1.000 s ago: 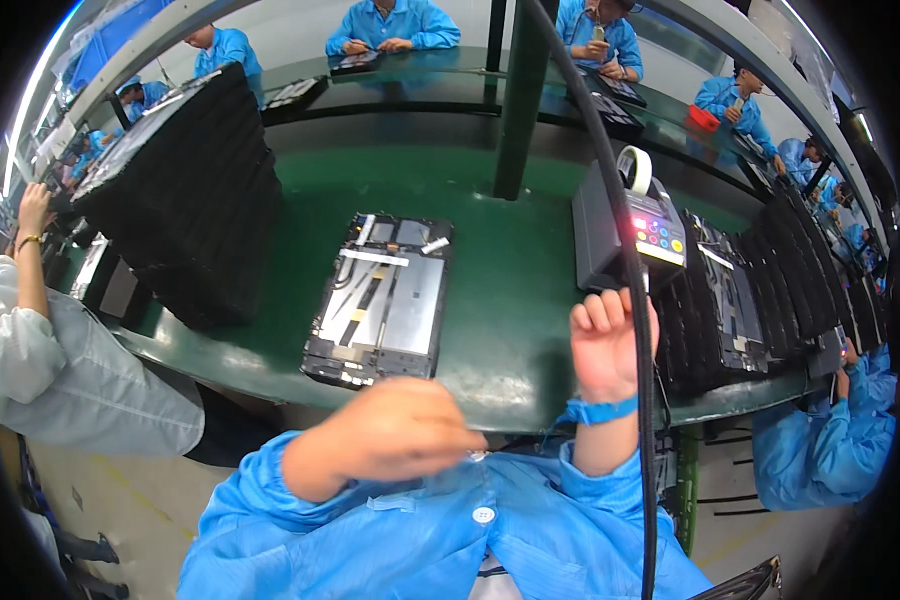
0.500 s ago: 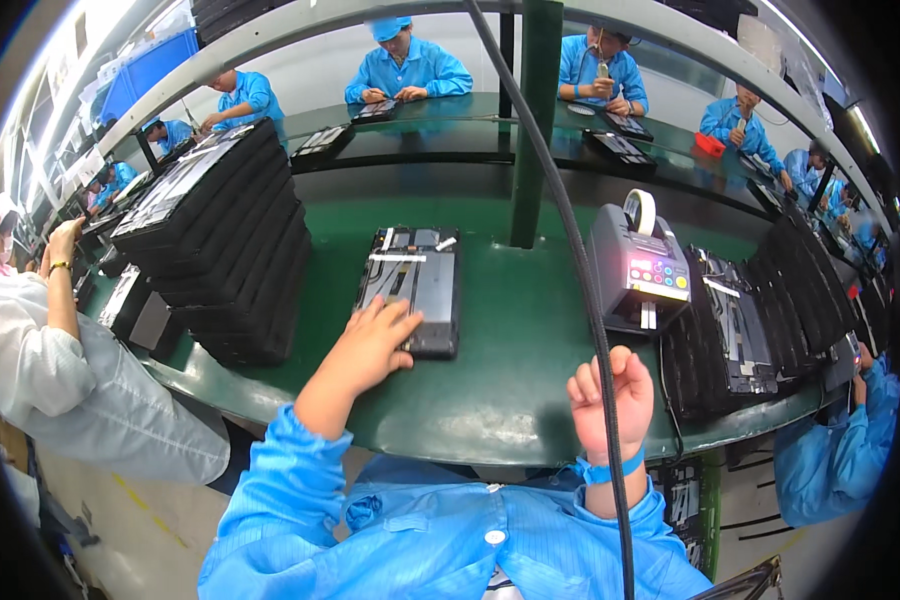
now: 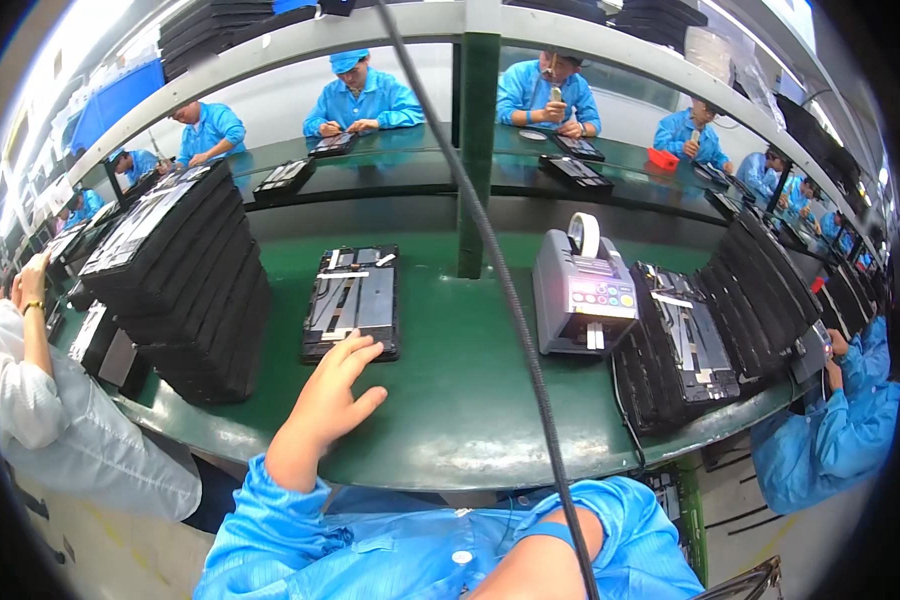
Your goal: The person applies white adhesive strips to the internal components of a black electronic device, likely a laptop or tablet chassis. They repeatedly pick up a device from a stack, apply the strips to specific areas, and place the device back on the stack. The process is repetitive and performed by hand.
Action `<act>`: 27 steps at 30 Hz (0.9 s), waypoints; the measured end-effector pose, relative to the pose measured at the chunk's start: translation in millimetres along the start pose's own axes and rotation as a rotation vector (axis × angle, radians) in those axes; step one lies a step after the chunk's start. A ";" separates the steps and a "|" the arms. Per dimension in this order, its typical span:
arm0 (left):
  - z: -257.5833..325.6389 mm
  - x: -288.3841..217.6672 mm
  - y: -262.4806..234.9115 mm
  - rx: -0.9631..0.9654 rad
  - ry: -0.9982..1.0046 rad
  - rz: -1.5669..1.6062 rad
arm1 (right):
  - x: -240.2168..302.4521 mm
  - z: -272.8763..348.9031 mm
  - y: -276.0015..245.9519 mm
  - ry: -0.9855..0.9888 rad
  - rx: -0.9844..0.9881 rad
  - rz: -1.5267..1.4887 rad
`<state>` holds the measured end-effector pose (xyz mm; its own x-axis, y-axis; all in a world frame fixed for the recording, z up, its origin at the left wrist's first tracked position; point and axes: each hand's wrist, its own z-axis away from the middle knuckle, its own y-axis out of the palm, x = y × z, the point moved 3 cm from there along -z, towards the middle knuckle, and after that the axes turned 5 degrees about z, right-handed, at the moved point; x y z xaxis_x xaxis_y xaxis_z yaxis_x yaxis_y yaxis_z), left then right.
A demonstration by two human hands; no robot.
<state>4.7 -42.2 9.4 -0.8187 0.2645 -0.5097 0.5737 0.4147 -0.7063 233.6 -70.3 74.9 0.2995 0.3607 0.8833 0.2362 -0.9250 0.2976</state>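
Fingers [image 3: 346,354] of left hand [image 3: 327,393] spread over tablet's [image 3: 351,297] near edge in head view; contact unclear. Right hand [image 3: 532,574] cut off by frame, can't tell its fingers. Tablet flat on bench [image 3: 460,410], long axis pointing away, far end slightly right; tight gap to left stack [image 3: 185,300], wide clearance to dispenser [image 3: 585,290]. Versus half a second ago: left hand further back off tablet, right hand dropped from near dispenser.

Our bench [image 3: 450,425] is shiny green. On the left we've got a tall black stack [image 3: 195,310], then a device [image 3: 353,300] lying flat left of middle. To the right there's our grey dispenser [image 3: 580,305], with black piles [image 3: 750,290] right of it. Green post [image 3: 475,180] at the far side.
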 end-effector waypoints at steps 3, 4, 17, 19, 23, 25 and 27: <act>18.0 -16.5 -0.4 -0.040 0.042 0.078 | -1.7 8.3 -13.3 0.017 0.195 0.041; 17.7 -23.2 2.0 -0.041 0.071 0.130 | 1.9 18.5 -17.8 0.013 0.261 0.094; -51.6 -135.4 131.3 0.798 0.252 0.843 | 73.1 340.4 -102.0 -0.282 -2.081 1.346; -64.6 -153.3 176.1 0.799 -0.039 1.102 | 68.9 372.1 -121.8 -0.236 -2.139 1.193; -92.4 -153.4 261.9 0.618 -0.580 1.209 | 53.0 381.3 -165.0 -0.332 -1.894 0.438; -99.8 -149.1 297.2 0.550 -0.687 1.213 | 51.6 382.3 -175.0 -0.407 -1.787 0.305; -102.9 -171.9 285.6 0.501 -0.743 1.169 | 54.3 379.7 -176.5 -0.447 -1.766 0.269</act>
<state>306.7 120.3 -54.2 0.2170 -0.3319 -0.9180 0.9606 -0.0945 0.2612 559.2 157.9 -67.2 0.4238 -0.0727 0.9028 -0.8951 0.1185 0.4298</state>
